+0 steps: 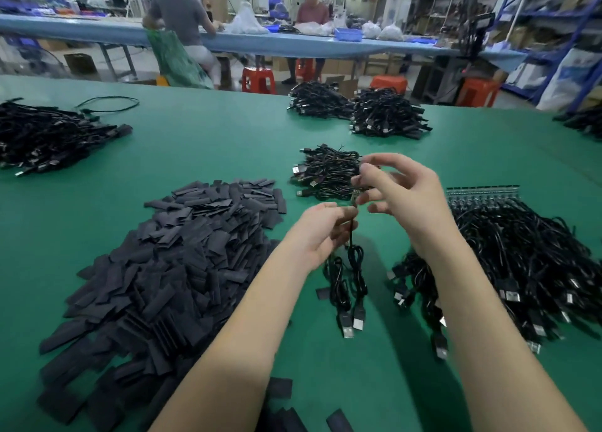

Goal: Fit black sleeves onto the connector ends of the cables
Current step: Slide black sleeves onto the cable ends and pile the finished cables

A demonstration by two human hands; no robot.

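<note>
Above green table (pixel 228 144), left hand (pixel 317 234) pinches cable (pixel 353 252); right hand (pixel 395 192) fingers curled at its connector end.

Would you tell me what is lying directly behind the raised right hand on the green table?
A small bundle of cables with USB plugs lies behind the right hand. The hand covers the bundle's right edge, so how far it extends there cannot be seen.

Even overhead light, soft shadows; wide-angle bending at edges, background blurred.
</note>
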